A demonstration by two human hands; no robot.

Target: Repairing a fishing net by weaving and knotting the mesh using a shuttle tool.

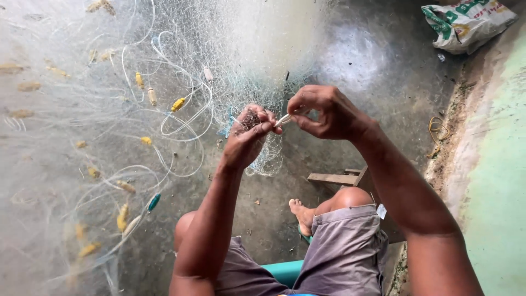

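Left hand (247,134) clenches bunched fishing net (164,82); right hand (323,112) pinches a small white needle (284,119). Net likely light, limp, snag-prone; grip gathered mesh.

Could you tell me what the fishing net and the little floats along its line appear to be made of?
The fishing net looks like fine clear monofilament nylon: translucent, glossy, nearly invisible against the floor. The yellow floats seem to be foam or plastic, matte and opaque. The left hand bunches the mesh.

Fishing work yard; spread net (109,109), yellow floats (178,104), bare concrete floor (372,60).
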